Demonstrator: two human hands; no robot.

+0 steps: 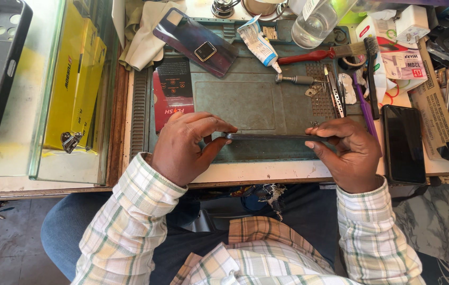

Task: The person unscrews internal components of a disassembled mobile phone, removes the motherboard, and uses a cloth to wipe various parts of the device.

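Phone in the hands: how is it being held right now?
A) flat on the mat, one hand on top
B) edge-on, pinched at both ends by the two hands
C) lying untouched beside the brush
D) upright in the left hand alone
B: the phone shows only its thin edge, with the left hand pinching one end and the right hand pinching the other, above the grey mat.

A slim dark phone (pixel 267 136) sits just below the middle of the frame, turned edge-on so only its thin side shows as a long horizontal strip. It is held up off the grey-green mat (pixel 245 100), pinched at its two ends, level and straight from left to right.
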